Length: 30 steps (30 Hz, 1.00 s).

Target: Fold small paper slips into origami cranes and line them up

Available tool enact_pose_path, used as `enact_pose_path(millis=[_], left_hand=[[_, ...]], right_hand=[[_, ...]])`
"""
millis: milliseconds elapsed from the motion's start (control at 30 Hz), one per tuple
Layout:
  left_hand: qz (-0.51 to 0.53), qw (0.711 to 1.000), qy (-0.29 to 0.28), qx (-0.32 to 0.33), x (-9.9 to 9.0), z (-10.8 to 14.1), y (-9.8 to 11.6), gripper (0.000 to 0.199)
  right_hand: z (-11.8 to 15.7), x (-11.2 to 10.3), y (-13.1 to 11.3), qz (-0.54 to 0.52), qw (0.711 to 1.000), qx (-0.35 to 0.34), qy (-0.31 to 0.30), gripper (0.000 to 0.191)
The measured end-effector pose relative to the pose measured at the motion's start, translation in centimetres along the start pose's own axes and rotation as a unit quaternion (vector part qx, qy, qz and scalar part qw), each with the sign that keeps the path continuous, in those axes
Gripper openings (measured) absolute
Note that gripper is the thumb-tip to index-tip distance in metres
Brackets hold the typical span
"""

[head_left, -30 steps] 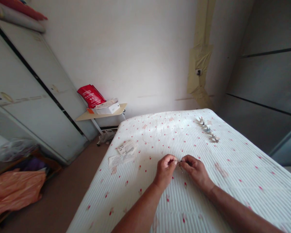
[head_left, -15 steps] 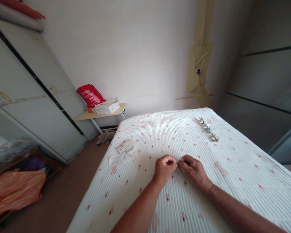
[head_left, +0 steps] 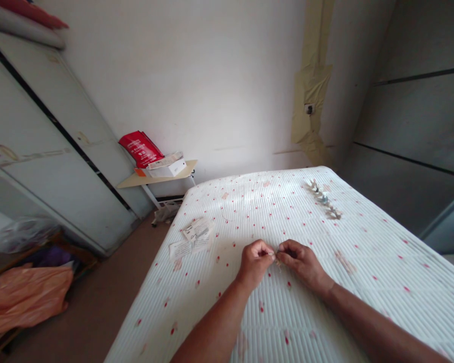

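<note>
Over the bed (head_left: 219, 322), my left hand (head_left: 257, 257) and my right hand (head_left: 297, 257) meet fingertip to fingertip. Both are closed in a pinch on a small piece of folded paper (head_left: 277, 261), mostly hidden by the fingers, so its exact shape does not show. Beyond my right hand, several small folded paper figures (head_left: 323, 198), pale and bird-like, stand in a row on the bedcover. Loose printed paper pieces (head_left: 196, 237) lie flat to the left of my left hand.
Left of the bed's far end, a small side table (head_left: 162, 176) bears a red bag (head_left: 140, 149) and a white box (head_left: 168, 169). Pale cabinets (head_left: 56, 146) line the left wall, with an orange plastic bag (head_left: 26, 297) low in front. Grey panels (head_left: 416, 136) stand at the right.
My fingertips have drawn slightly closer together. The dark tip of the paper that hung below them now appears paler and less distinct. The other things stay where they were.
</note>
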State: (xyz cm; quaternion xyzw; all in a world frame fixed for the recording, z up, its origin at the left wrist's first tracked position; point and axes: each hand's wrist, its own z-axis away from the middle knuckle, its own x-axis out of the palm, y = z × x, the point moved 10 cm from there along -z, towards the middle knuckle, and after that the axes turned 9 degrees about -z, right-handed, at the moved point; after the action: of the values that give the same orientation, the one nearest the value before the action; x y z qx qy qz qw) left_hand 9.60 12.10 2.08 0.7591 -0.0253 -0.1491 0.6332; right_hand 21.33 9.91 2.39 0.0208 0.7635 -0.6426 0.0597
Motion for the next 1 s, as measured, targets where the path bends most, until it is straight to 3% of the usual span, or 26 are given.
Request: enact_pose_path(millis=[333,467,800,1000], left_hand=[[-0.034,0.999,-0.016,0.006,-0.1,0.1,0.5,0.004],[-0.076,0.996,-0.002,0.039,-0.2,0.1,1.0,0.006],[-0.146,0.984,0.012,0.096,-0.4,0.4,2.4,0.012],[-0.142,0.986,0.006,0.085,-0.5,0.2,1.9,0.017]], right_hand=[[0.0,0.5,-0.9,0.103,0.993,-0.032,-0.044,0.013],[0.4,0.4,-2.0,0.179,0.979,-0.098,-0.022,0.015],[1.5,1.1,-3.3,0.267,0.945,-0.188,-0.005,0.016],[1.5,0.0,-3.4,0.273,0.945,-0.175,0.046,0.019]])
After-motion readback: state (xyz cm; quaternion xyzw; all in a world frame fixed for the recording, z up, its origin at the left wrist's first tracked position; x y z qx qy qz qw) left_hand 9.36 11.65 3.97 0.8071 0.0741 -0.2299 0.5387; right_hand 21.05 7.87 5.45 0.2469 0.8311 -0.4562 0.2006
